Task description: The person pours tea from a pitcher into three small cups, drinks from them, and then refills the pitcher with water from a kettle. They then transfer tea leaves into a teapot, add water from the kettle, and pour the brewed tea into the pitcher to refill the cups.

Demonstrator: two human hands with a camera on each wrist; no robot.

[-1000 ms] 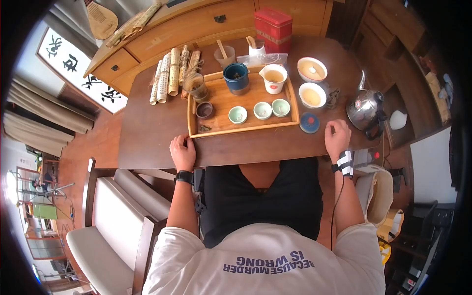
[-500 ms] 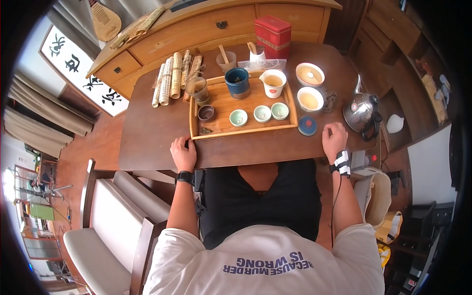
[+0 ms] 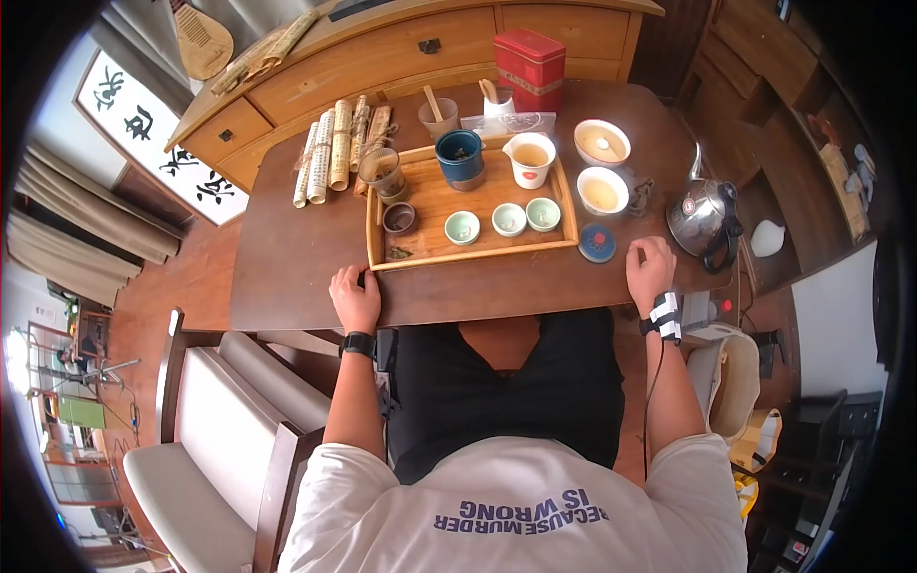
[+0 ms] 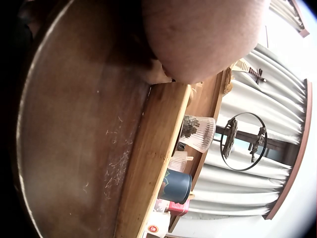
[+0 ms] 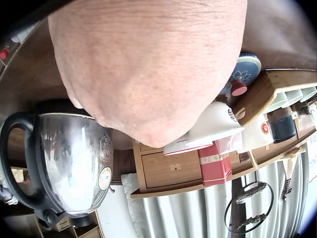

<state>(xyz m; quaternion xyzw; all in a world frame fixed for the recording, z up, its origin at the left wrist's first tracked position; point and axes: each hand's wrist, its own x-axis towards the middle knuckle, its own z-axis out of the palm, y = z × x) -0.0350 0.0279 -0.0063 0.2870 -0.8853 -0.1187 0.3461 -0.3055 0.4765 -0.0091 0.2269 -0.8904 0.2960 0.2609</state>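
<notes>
The left hand (image 3: 355, 298) rests on the table near the tray's front left corner, fingers loosely curled and holding nothing. At the table's right front, the right hand (image 3: 651, 271) lies loosely curled and empty, between a blue round lid (image 3: 597, 243) and a steel kettle (image 3: 699, 222). On the wooden tray (image 3: 478, 256) stand a blue cup (image 3: 459, 164), a white pitcher (image 3: 529, 162) of tea, three pale green cups (image 3: 462, 228), a small dark cup (image 3: 399, 219) and a ribbed glass (image 3: 384, 174). In the right wrist view the kettle (image 5: 79, 161) is beside the hand (image 5: 148, 69).
Two white bowls (image 3: 602, 191) with pale liquid stand right of the tray. Behind it are a red tin (image 3: 528, 76), a white holder (image 3: 498, 102) and a glass (image 3: 439, 116) with a wooden handle. Bamboo scrolls (image 3: 340, 145) lie at back left; a chair (image 3: 224, 411) stands left.
</notes>
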